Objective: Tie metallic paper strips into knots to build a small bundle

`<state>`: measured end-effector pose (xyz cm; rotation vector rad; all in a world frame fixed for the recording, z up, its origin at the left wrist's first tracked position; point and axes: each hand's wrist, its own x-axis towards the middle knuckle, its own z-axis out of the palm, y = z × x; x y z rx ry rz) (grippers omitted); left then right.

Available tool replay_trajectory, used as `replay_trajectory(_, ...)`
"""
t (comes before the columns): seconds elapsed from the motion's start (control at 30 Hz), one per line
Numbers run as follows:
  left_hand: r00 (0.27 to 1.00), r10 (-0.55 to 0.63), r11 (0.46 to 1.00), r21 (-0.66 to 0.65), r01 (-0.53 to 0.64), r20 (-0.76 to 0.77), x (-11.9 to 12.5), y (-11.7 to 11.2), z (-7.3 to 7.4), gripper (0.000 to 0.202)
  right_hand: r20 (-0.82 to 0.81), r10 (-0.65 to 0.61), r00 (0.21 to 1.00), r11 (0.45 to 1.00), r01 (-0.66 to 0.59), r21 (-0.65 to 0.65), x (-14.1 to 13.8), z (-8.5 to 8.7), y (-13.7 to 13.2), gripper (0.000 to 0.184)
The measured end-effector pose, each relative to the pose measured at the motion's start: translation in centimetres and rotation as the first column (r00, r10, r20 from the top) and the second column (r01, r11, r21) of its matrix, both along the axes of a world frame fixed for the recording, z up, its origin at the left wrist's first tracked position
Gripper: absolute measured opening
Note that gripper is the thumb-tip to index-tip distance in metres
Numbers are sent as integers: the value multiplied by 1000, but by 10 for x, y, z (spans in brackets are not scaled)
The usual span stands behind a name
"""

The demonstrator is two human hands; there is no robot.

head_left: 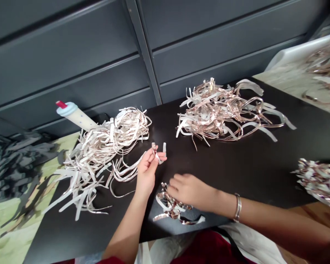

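Note:
My left hand pinches a short shiny rose-gold and white strip between thumb and fingers above the dark table. To its right my right hand hovers, slightly blurred, with fingers curled together over the edge of a small heap of short strips near the table's front. What those fingers hold, if anything, is hidden. Left of my hands lies a large pile of long, pale, shiny strips, a few trailing close to my left wrist. A second tangle of rose-gold and white strips rests at the back.
A pale cup with a blue lid and red top leans by the left pile. Dark grey scraps spread at far left. A bunch of short strips is at the right edge. Grey metal panels rise behind the black table.

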<state>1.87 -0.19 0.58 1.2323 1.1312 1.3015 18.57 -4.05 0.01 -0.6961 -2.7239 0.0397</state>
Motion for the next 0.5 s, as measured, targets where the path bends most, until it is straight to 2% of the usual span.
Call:
replay_trajectory(0.1, 960, 101, 970, 242, -36, -262, -5, -1, 2, 27, 130, -13, 991, 1000, 11, 12, -9, -5, -24, 9)
replay_trajectory(0.2, 784, 286, 839, 539, 72, -550, -10, -4, 4, 28, 177, -16, 984, 1000, 13, 18, -2, 3, -32, 15)
replay_trajectory(0.27, 679, 384, 743, 646, 175, -626, -13, -6, 4, 33, 186, 23, 982, 1000, -19, -25, 8, 16, -28, 11)
replay_trajectory(0.33, 630, 451, 667, 708, 234, -633, -14, -7, 5, 37, 132, 83, 988, 990, -65, -129, 19, 29, -21, 10)
replay_trajectory(0.37, 620, 479, 633, 734, 247, -622, -15, -7, 5, 37, 54, 105, 993, 973, -92, -211, 24, 34, -16, 8)
replay_trajectory(0.4, 615, 504, 602, 758, 253, -606, -15, -8, 5, 38, -62, 99, 993, 942, -113, -317, 27, 37, -12, 5)
replay_trajectory(0.43, 611, 524, 577, 775, 258, -593, -15, -8, 5, 38, -198, 35, 980, 893, -120, -433, 28, 37, -7, 7)
replay_trajectory(0.47, 606, 539, 559, 786, 262, -585, -15, -9, 5, 39, -331, -83, 940, 823, -122, -555, 28, 35, -3, 12)
replay_trajectory(0.5, 598, 548, 551, 790, 268, -585, -15, -10, 5, 39, -431, -236, 871, 729, -134, -671, 27, 32, 2, 18)
